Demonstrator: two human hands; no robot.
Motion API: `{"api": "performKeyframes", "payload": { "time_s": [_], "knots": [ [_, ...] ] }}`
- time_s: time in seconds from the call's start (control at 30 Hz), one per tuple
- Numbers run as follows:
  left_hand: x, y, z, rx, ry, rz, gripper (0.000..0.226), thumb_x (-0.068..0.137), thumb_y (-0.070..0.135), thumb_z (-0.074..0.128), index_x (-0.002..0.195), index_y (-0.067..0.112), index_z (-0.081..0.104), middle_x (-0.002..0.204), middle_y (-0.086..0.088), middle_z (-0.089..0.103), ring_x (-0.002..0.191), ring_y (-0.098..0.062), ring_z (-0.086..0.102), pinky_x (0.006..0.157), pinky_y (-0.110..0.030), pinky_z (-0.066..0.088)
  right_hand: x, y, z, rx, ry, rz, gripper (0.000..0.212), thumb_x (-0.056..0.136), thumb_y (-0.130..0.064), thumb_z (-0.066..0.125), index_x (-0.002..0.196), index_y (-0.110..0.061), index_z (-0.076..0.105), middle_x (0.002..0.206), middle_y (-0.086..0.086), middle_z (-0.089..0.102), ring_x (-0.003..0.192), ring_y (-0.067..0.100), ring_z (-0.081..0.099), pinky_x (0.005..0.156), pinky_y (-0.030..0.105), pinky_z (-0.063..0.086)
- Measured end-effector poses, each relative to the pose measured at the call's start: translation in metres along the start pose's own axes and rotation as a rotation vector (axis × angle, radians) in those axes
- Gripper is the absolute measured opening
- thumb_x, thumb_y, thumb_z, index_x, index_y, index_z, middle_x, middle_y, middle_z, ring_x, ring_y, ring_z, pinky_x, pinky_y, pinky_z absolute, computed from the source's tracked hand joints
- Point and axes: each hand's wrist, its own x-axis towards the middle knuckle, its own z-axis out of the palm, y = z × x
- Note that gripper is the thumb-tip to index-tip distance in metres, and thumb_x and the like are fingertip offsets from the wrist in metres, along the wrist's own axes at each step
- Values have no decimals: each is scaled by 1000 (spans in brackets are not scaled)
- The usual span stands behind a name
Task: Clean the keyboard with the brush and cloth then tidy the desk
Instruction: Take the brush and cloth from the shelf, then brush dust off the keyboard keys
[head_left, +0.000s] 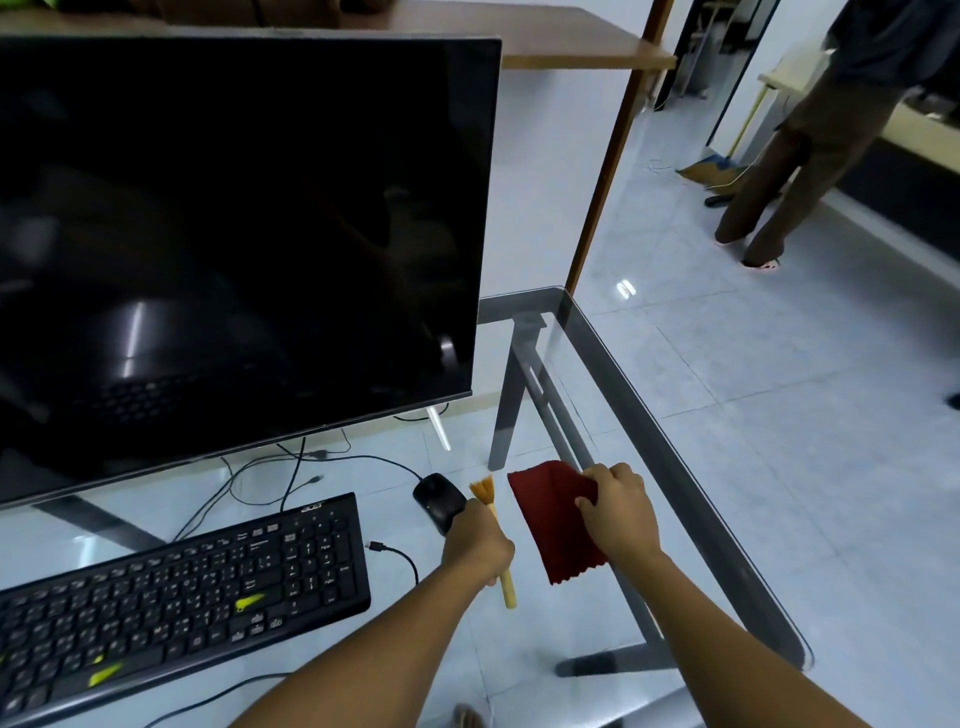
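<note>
Our left hand (478, 540) is closed around the wooden handle of a small brush with orange bristles (493, 540), bristles pointing away from us, just right of the black computer mouse (439, 501). Our right hand (618, 512) pinches the upper right edge of a dark red folded cloth (553, 519) lying on the glass desk top (649, 415). The black keyboard with yellow-green marks (176, 603) sits to the left, below the dark flat monitor (234, 249).
</note>
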Motion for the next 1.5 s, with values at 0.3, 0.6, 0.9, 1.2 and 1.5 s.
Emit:
{"api": "performKeyframes", "payload": {
  "time_s": [0.3, 0.6, 0.9, 1.2, 1.5],
  "knots": [
    [8, -3, 19, -25, 74, 4, 31, 87, 18, 70, 108, 12, 47, 98, -8, 63, 85, -25, 68, 69, -34, 59, -20, -28, 14, -25, -49, -98, 28, 91, -21, 65, 117, -14, 61, 120, 8, 56, 103, 27, 59, 89, 38, 51],
    [3, -38, -43, 119, 243, 288, 11, 97, 22, 51, 104, 20, 59, 95, -1, 64, 84, -18, 62, 66, -27, 50, -52, -74, 56, -17, -291, 2, 31, 94, -31, 60, 114, -9, 52, 113, 7, 59, 95, 25, 66, 73, 34, 56],
    [-21, -161, -139, -194, 570, 329, 26, 93, 14, 58, 119, 14, 61, 117, 0, 57, 115, -16, 50, 94, -25, 44, -60, -196, 8, 381, -106, -155, 17, 94, -27, 62, 82, -17, 55, 65, -1, 58, 62, 18, 58, 55, 33, 42],
    [-54, -332, -251, -344, 876, 80, 28, 91, 6, 58, 119, 8, 61, 118, -10, 59, 109, -27, 57, 97, -38, 47, -120, -344, 57, 668, -332, -200, 10, 91, -22, 65, 92, -23, 54, 63, -5, 50, 48, 10, 45, 44, 19, 38],
    [-68, -421, -274, -153, 576, 277, 78, 85, 62, 57, 145, 18, 33, 145, -1, 43, 134, -18, 38, 113, -45, 32, -156, -386, 94, 827, -462, -137, 13, 95, -14, 62, 103, -21, 70, 82, 3, 66, 59, 7, 60, 53, 16, 44]
  ]
}}
